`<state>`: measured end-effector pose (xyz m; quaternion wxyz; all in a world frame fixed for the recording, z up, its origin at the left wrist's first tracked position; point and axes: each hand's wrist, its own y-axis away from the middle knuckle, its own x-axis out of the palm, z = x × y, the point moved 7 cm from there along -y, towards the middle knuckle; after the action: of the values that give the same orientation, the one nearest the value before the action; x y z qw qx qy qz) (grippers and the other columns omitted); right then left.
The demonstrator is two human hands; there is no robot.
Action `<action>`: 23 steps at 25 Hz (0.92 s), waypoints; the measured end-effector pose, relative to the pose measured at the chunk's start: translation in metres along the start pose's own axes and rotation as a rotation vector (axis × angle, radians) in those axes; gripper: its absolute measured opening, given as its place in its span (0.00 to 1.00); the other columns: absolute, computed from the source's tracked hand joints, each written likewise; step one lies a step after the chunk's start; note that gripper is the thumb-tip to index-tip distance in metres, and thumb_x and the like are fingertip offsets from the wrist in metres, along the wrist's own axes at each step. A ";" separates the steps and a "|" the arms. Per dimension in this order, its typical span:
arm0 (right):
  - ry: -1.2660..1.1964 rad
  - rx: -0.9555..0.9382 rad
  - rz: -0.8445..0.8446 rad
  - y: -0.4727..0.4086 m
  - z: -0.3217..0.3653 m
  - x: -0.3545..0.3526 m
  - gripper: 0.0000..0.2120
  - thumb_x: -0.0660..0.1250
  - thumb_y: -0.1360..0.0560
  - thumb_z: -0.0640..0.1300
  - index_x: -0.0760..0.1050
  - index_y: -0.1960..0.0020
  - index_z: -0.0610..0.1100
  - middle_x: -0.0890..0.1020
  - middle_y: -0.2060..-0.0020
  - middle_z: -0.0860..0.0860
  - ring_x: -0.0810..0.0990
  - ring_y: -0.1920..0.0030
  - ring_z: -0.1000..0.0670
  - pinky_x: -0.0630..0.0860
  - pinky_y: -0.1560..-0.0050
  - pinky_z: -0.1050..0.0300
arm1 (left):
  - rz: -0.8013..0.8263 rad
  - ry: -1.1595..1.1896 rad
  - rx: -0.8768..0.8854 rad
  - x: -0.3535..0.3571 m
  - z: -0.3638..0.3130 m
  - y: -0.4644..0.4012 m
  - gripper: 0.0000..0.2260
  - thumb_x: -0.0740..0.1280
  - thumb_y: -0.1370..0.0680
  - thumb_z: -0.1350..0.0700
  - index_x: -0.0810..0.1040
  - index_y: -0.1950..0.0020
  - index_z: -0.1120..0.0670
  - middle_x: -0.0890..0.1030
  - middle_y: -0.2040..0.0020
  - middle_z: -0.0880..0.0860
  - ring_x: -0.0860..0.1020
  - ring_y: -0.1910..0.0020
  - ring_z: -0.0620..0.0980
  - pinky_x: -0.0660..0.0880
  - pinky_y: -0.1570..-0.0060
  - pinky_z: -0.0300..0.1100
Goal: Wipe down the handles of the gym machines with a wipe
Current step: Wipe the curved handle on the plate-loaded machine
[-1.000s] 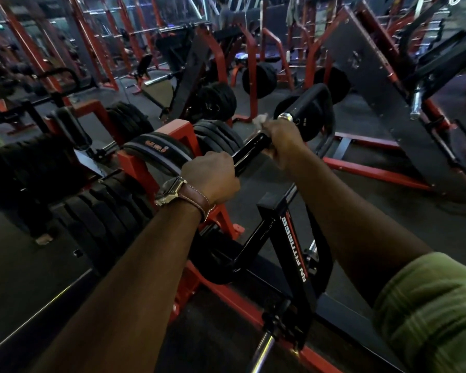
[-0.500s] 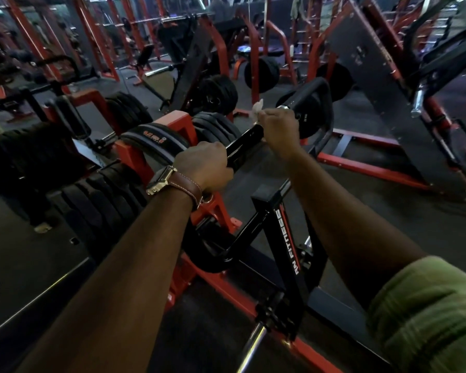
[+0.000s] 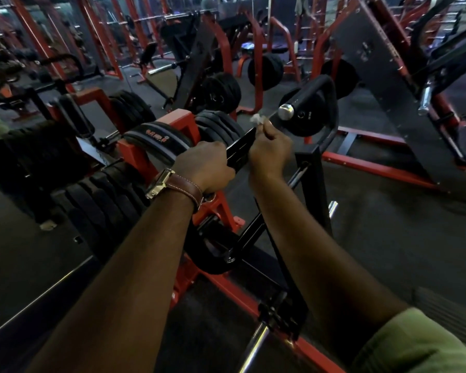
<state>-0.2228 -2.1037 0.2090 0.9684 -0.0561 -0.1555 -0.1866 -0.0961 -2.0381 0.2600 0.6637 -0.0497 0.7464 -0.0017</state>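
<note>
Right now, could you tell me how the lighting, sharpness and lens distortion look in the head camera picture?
Head view: dim overall; a bright glint on the chrome bar end; wide-angle bending at the edges; the white wipe in the right hand is slightly blurred; the left hand and watch are fairly sharp.

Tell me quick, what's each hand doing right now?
Left hand: closed, gripping the black bar of the machine.
Right hand: closed, holding a white wipe against the same bar.

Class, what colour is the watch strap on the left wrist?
Brown leather watch strap with pale stitching, head view.
</note>
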 end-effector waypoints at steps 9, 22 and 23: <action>-0.168 -0.219 0.251 0.067 -0.023 0.005 0.14 0.63 0.20 0.38 0.79 0.37 0.46 0.71 0.26 0.53 0.62 0.23 0.53 0.66 0.25 0.47 | 0.067 0.291 -0.237 0.009 0.028 -0.002 0.17 0.77 0.35 0.55 0.77 0.49 0.56 0.82 0.59 0.55 0.83 0.63 0.52 0.79 0.65 0.45; 0.121 -0.328 -0.003 0.030 0.018 -0.006 0.13 0.64 0.23 0.29 0.81 0.41 0.34 0.81 0.38 0.43 0.77 0.37 0.59 0.69 0.36 0.72 | -0.096 0.469 -0.149 0.014 0.047 0.041 0.19 0.72 0.30 0.52 0.77 0.43 0.59 0.80 0.49 0.55 0.80 0.52 0.56 0.75 0.58 0.43; 0.115 -0.345 0.014 0.043 0.017 -0.005 0.13 0.64 0.23 0.30 0.81 0.41 0.34 0.82 0.40 0.45 0.77 0.41 0.64 0.70 0.37 0.73 | -0.089 0.490 -0.148 0.015 0.046 0.040 0.19 0.72 0.31 0.51 0.77 0.43 0.59 0.81 0.49 0.55 0.81 0.52 0.57 0.75 0.59 0.43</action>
<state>-0.2157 -2.0593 0.2213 0.9530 -0.2117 -0.0652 -0.2067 -0.0547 -1.9968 0.2370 0.4568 -0.1290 0.8801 0.0118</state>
